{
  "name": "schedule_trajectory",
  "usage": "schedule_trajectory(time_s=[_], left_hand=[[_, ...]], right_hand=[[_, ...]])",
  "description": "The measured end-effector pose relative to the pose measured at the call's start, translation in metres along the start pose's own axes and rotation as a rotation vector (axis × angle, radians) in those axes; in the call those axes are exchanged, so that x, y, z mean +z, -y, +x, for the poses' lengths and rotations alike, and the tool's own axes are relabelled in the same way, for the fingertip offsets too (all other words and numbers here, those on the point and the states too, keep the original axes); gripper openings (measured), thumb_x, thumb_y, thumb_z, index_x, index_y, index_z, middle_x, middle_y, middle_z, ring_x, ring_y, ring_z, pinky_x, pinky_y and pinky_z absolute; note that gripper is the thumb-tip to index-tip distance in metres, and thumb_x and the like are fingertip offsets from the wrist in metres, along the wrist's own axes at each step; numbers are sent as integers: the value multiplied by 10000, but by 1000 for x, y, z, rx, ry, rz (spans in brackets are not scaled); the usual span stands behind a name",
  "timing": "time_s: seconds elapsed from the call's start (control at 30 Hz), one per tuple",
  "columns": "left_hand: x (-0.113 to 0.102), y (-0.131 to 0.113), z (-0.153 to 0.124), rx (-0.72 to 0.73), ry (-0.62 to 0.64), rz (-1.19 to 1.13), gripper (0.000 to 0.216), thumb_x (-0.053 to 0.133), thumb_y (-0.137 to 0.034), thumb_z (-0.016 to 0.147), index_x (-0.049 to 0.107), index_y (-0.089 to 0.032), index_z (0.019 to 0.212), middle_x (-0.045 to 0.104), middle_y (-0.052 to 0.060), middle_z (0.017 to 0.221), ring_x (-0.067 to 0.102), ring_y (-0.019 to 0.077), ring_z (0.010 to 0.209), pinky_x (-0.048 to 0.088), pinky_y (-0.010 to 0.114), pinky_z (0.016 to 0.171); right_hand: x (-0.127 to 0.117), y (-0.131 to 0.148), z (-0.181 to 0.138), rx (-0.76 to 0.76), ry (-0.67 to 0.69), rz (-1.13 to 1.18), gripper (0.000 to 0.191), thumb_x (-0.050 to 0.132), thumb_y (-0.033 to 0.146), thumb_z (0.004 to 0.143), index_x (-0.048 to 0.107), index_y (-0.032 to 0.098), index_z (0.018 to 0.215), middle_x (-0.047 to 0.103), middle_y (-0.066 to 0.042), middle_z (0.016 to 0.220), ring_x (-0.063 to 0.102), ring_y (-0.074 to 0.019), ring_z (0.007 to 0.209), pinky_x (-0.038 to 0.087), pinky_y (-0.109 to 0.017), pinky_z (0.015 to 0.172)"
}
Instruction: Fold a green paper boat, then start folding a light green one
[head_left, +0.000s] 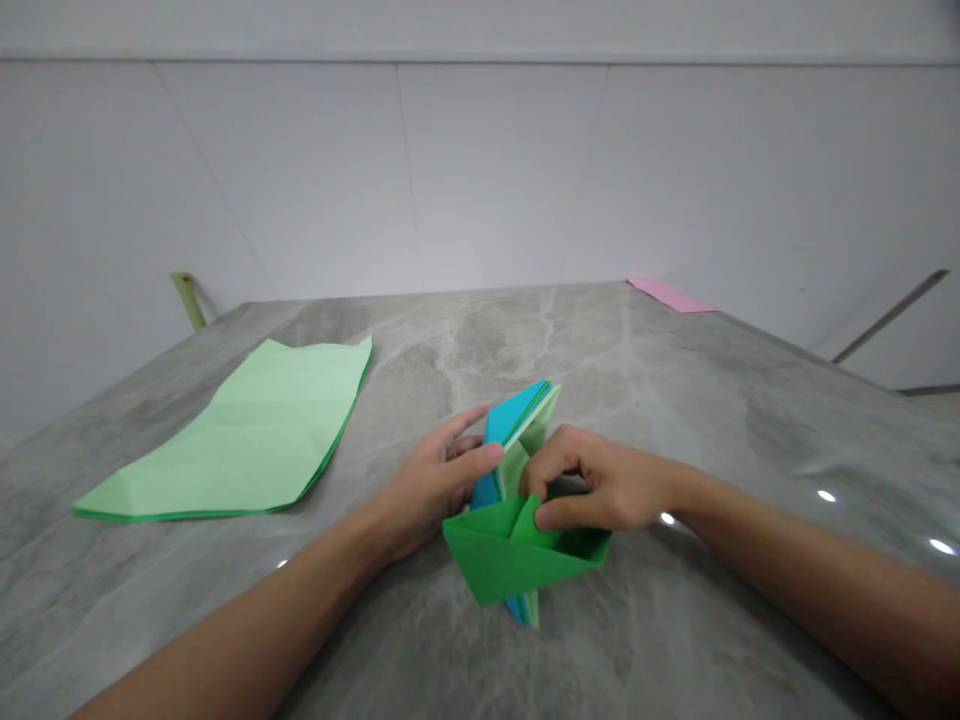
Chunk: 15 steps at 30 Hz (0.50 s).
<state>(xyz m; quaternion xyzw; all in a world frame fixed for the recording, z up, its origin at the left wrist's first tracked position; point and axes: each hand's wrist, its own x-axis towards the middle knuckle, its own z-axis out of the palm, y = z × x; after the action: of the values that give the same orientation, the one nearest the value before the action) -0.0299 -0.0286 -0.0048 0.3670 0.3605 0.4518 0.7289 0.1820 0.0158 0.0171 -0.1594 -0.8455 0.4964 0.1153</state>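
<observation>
A dark green folded paper piece [517, 555] lies on the grey marble table [675, 380] in front of me, on top of a small stack of blue and light green folded paper [517, 425]. My right hand [600, 485] pinches the upper flap of the dark green piece between thumb and fingers. My left hand [442, 475] rests against the left side of the blue and light green stack, thumb on top and fingers partly stretched beside it.
A pile of creased light green sheets [247, 435] lies flat on the table to the left. A pink sheet [671, 295] lies at the far right edge. A white wall stands behind the table.
</observation>
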Motion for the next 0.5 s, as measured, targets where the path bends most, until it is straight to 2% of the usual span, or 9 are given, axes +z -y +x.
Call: schedule_trajectory(time_s=[0.07, 0.13, 0.2, 0.27, 0.37, 0.43, 0.5], left_hand=[[2, 0, -1, -7, 60, 15, 603, 819, -223, 706, 587, -184, 1262, 719, 94, 1028, 707, 214, 818, 549, 289, 706], [3, 0, -1, -2, 62, 11, 490, 823, -218, 686, 662, -156, 1145, 733, 70, 915, 697, 188, 745, 540, 263, 683], [4, -1, 0, 5, 39, -21, 384, 813, -264, 692, 696, -123, 1030, 734, 76, 865, 693, 195, 735, 548, 276, 700], [3, -2, 2, 26, 8, -74, 318, 769, -298, 733, 692, -112, 980, 734, 98, 908, 702, 229, 806, 563, 315, 745], [2, -5, 3, 27, -70, -136, 258, 681, -271, 793, 657, -131, 1009, 724, 103, 985, 707, 249, 865, 585, 350, 744], [1, -6, 3, 50, -123, -160, 253, 660, -246, 801, 626, -153, 1034, 716, 88, 1004, 710, 237, 860, 596, 347, 719], [2, -7, 2, 95, -155, -174, 285, 674, -229, 789, 594, -181, 1059, 707, 65, 1019, 711, 224, 858, 602, 337, 703]], right_hand=[[5, 2, 2, 13, -26, 78, 247, 642, 302, 833, 584, 149, 648, 478, 37, 606, 435, -94, 581, 355, -245, 572], [7, 4, 5, 24, -107, 172, 270, 644, 317, 832, 571, 150, 633, 544, 2, 701, 488, -112, 652, 392, -261, 621], [8, 5, 7, 1, -280, 224, 294, 670, 343, 803, 568, 151, 605, 595, -41, 853, 541, -140, 759, 422, -280, 684], [7, 6, 9, -6, -507, 238, 315, 698, 382, 760, 573, 157, 581, 598, -50, 897, 557, -158, 804, 434, -287, 707], [8, 7, 10, 168, -746, 302, 338, 691, 457, 727, 564, 180, 581, 539, 2, 651, 499, -127, 600, 394, -261, 551], [10, 9, 10, 313, -805, 369, 329, 679, 476, 715, 558, 191, 601, 480, 37, 531, 421, -103, 474, 323, -243, 456], [14, 10, 10, 394, -815, 413, 305, 681, 460, 692, 561, 194, 605, 470, 48, 491, 390, -92, 423, 287, -235, 418]])
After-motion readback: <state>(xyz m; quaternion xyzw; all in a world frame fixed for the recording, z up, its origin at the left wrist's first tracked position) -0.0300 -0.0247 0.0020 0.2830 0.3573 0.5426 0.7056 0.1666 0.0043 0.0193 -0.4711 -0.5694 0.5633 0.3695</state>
